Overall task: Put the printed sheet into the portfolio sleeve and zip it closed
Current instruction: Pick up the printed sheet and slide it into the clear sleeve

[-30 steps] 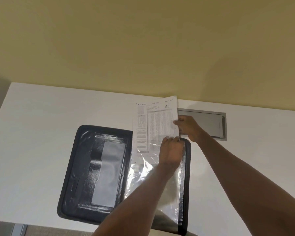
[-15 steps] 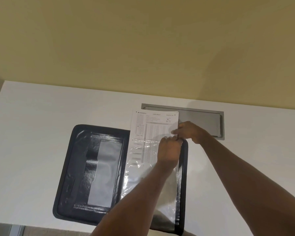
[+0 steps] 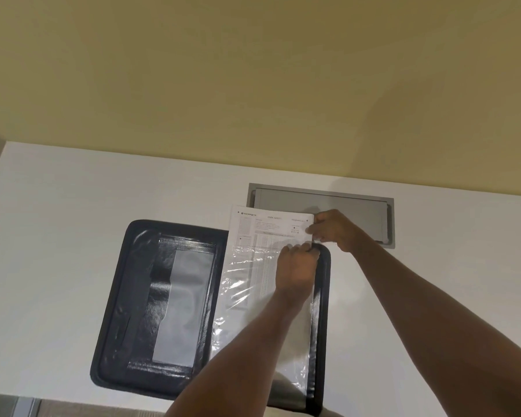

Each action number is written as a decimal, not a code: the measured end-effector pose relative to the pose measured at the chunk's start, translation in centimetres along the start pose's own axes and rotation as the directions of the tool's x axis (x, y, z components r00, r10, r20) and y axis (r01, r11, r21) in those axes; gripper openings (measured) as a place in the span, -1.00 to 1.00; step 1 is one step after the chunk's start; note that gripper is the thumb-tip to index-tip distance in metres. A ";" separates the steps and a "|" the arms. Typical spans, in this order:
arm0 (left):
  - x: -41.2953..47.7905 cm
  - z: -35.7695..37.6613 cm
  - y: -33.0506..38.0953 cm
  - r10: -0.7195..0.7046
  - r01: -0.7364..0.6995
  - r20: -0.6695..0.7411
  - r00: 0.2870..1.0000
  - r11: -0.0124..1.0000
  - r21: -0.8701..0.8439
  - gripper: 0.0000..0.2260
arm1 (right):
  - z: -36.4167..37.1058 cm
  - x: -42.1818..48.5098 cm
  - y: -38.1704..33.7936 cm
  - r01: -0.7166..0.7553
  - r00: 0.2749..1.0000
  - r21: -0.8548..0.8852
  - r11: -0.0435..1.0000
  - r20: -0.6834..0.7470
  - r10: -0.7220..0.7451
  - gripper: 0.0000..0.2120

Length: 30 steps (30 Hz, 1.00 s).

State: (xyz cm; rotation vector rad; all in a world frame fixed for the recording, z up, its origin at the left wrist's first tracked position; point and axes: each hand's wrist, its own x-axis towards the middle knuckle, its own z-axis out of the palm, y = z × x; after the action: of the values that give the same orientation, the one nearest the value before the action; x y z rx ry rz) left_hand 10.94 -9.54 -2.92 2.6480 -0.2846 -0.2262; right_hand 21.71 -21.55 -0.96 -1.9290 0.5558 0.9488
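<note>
Fingers (image 3: 309,230) of the right hand (image 3: 334,227) pinch the printed sheet (image 3: 271,225); left hand (image 3: 297,266) is closed on the sleeve mouth (image 3: 253,251). Sheet likely buckled if that film is released.

One head-worn camera looked forward and down from above the white table (image 3: 73,236), close over both forearms, facing the yellow wall (image 3: 253,70) behind; no second view shared the scene.
</note>
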 end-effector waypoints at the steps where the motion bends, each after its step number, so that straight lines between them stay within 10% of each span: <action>1: 0.0 0.0 -0.1 0.001 -0.001 0.000 1.000 1.000 -0.005 -0.91 | 0.0 -0.1 0.2 -0.013 1.000 -0.068 0.998 0.025 0.015 -0.82; 12: -0.2 -0.3 0.0 0.003 -0.003 0.027 1.000 1.000 0.014 -0.91 | 0.9 0.2 -1.2 0.232 0.956 -0.229 0.945 -0.127 -0.265 -0.93; 23: -0.3 -0.2 -0.1 0.027 -0.027 0.019 0.999 0.999 0.029 -0.87 | 1.7 -1.1 0.2 0.239 0.971 -0.401 0.884 0.122 -0.207 -0.91; 30: -0.3 0.6 -0.5 0.057 -0.056 -0.081 0.995 0.998 0.009 -0.85 | 2.1 -1.9 -0.7 0.170 0.978 -0.437 0.883 0.182 -0.098 -0.37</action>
State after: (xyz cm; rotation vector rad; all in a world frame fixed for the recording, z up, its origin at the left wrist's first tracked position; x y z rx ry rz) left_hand 10.60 -9.34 -3.67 2.6438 -0.3330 -0.0989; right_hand 20.19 -19.42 0.26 -2.2404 0.1062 1.2035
